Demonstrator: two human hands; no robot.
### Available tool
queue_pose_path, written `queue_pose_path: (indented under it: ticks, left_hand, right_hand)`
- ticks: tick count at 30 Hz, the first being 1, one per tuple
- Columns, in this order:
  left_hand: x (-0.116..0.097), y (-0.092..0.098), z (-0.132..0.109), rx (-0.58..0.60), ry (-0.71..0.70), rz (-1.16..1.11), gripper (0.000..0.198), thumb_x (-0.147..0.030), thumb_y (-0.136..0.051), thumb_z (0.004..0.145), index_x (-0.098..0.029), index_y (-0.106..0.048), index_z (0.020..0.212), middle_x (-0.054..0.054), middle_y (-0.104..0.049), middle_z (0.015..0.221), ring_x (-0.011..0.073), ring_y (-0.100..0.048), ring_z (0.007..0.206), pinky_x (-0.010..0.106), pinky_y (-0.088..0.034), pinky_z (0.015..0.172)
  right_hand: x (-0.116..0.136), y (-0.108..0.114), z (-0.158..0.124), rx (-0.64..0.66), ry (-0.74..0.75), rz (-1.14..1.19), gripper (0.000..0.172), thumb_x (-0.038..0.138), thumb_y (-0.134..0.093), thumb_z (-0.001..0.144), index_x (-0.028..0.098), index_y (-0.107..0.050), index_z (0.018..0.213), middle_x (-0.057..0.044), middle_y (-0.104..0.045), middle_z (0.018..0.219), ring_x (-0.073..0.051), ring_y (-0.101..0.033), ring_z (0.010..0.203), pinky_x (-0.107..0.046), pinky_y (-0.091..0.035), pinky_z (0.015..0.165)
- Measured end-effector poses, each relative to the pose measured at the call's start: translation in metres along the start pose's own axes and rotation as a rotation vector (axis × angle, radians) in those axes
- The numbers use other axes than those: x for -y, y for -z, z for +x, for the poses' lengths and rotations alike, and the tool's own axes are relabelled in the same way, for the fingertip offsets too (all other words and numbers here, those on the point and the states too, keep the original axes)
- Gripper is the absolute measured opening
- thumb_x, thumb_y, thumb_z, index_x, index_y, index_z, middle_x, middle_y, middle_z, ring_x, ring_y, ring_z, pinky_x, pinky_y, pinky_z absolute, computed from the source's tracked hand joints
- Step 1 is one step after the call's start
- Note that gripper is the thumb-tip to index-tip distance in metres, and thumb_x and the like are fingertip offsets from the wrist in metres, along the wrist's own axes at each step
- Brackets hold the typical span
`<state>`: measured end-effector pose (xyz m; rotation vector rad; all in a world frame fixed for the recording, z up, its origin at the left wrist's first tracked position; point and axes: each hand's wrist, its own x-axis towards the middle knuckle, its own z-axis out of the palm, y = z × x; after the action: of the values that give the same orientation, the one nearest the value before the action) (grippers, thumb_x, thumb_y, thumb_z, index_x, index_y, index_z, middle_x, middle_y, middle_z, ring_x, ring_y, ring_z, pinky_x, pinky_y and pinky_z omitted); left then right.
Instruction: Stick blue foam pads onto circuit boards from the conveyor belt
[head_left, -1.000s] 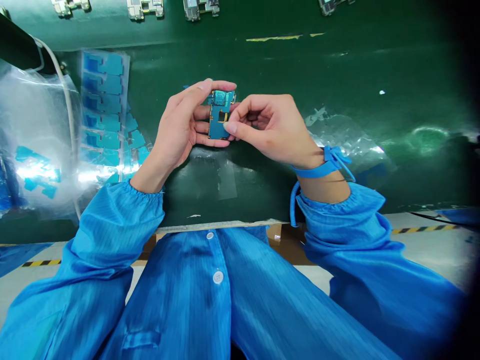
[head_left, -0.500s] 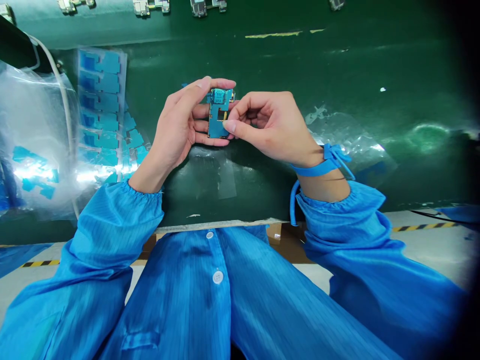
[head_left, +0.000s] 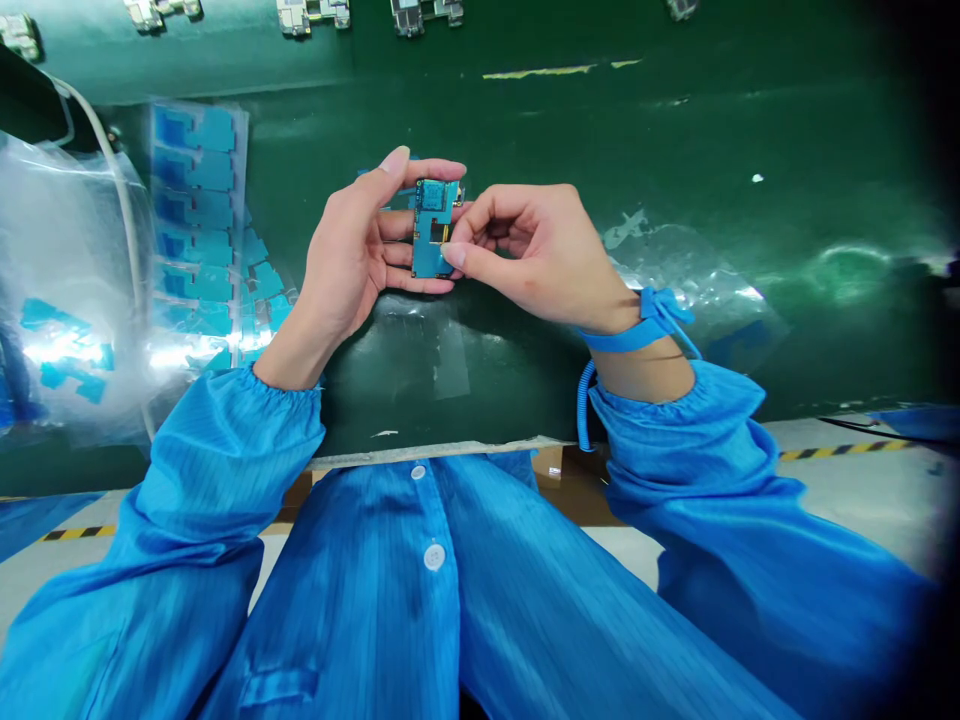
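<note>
My left hand [head_left: 349,245] holds a small phone circuit board [head_left: 431,259] upright against its fingers, with the thumb along the far edge. Blue film covers most of the board, and a dark square opening shows near its middle. My right hand [head_left: 525,250] pinches the board's right edge between thumb and fingers, and the thumb tip rests near the lower part. The fingers hide the board's right edge, and I cannot tell whether the pinch holds the film.
A green mat [head_left: 675,120] lies under my hands, with a row of metal-shielded boards [head_left: 311,14] at its far edge. Blue film sheets [head_left: 196,200] and a clear plastic bag [head_left: 60,230] lie left. A blue wrist strap [head_left: 630,337] with coiled cord [head_left: 583,405] circles my right wrist.
The board has turned from a slight tilt to nearly upright. Both hands and the board sit slightly further left in the view, and my right thumb stays at the board's edge.
</note>
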<state>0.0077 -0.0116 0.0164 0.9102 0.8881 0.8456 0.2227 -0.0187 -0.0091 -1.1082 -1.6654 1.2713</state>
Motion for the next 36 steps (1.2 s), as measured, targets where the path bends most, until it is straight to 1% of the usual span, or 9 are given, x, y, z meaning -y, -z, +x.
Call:
queue_pose_path:
  ticks: [4,11,17,21,24,26,28,31,36]
  left_hand:
    - [0.002,0.002,0.003,-0.003,0.005,0.01,0.04,-0.063,-0.072,0.095,-0.03,-0.085,0.114,0.002,-0.087,0.104,0.0299,-0.086,0.085,0.04,-0.076,0.067]
    - [0.004,0.004,0.003,0.024,-0.018,0.004,0.047,-0.065,-0.072,0.098,-0.026,-0.083,0.12,0.006,-0.088,0.111,0.0316,-0.086,0.086,0.043,-0.076,0.071]
    - [0.002,0.001,0.0,0.01,-0.024,0.028,0.053,-0.07,-0.07,0.1,-0.023,-0.082,0.122,0.007,-0.088,0.109,0.0308,-0.086,0.088,0.039,-0.076,0.07]
    - [0.004,0.002,0.0,0.021,-0.043,0.039,0.047,-0.061,-0.062,0.107,-0.023,-0.081,0.127,0.006,-0.087,0.108,0.0326,-0.087,0.093,0.041,-0.076,0.072]
    - [0.007,0.004,0.0,0.021,-0.051,0.063,0.049,-0.056,-0.054,0.11,-0.021,-0.079,0.134,0.006,-0.086,0.108,0.0336,-0.088,0.097,0.044,-0.075,0.074]
    - [0.007,0.005,0.0,0.026,-0.066,0.059,0.05,-0.057,-0.058,0.108,-0.02,-0.078,0.135,0.008,-0.086,0.112,0.0324,-0.088,0.096,0.043,-0.075,0.074]
    - [0.008,0.005,0.0,0.017,-0.086,0.072,0.05,-0.059,-0.065,0.104,-0.021,-0.077,0.135,0.009,-0.086,0.116,0.0308,-0.088,0.097,0.041,-0.075,0.075]
    - [0.01,0.005,0.0,-0.012,-0.104,0.127,0.046,-0.051,-0.071,0.099,-0.024,-0.076,0.136,0.006,-0.086,0.117,0.029,-0.087,0.101,0.037,-0.074,0.077]
    - [0.012,0.007,0.001,0.001,-0.128,0.135,0.048,-0.04,-0.076,0.092,-0.024,-0.075,0.137,0.005,-0.085,0.115,0.0257,-0.086,0.088,0.039,-0.075,0.075]
  right_hand:
    - [0.0,0.001,0.0,0.002,0.002,-0.014,0.04,0.058,-0.092,0.092,0.024,-0.072,0.087,-0.004,-0.073,0.087,-0.021,-0.069,0.082,-0.037,-0.065,0.078]
    - [0.001,0.002,0.001,0.01,0.007,-0.036,0.037,0.054,-0.092,0.092,0.023,-0.073,0.086,-0.003,-0.072,0.086,-0.019,-0.065,0.077,-0.036,-0.062,0.075]
    - [0.002,0.001,0.001,0.013,0.004,-0.021,0.039,0.055,-0.092,0.092,0.022,-0.071,0.086,-0.002,-0.071,0.084,-0.017,-0.063,0.076,-0.034,-0.061,0.072]
    - [0.001,0.002,0.001,0.024,0.006,-0.038,0.033,0.049,-0.089,0.094,0.021,-0.073,0.087,-0.003,-0.07,0.083,-0.018,-0.063,0.079,-0.034,-0.06,0.071]
    - [0.003,0.002,0.002,0.02,0.017,-0.044,0.029,0.043,-0.089,0.094,0.021,-0.072,0.085,-0.003,-0.07,0.082,-0.018,-0.063,0.079,-0.034,-0.059,0.072]
    - [0.005,0.001,0.002,0.014,0.02,-0.045,0.028,0.041,-0.088,0.093,0.021,-0.072,0.084,-0.003,-0.07,0.081,-0.019,-0.064,0.08,-0.033,-0.057,0.072]
    - [0.008,0.001,0.002,0.013,0.016,-0.045,0.027,0.04,-0.088,0.093,0.021,-0.071,0.084,-0.003,-0.07,0.08,-0.018,-0.063,0.079,-0.033,-0.056,0.072]
    - [0.009,0.0,0.002,0.017,0.015,-0.044,0.025,0.038,-0.087,0.093,0.021,-0.071,0.085,-0.002,-0.069,0.079,-0.016,-0.059,0.074,-0.033,-0.054,0.07]
    - [0.01,0.001,0.002,0.02,0.031,-0.033,0.018,0.032,-0.083,0.093,0.02,-0.071,0.086,-0.002,-0.072,0.084,-0.017,-0.06,0.078,-0.032,-0.05,0.07]
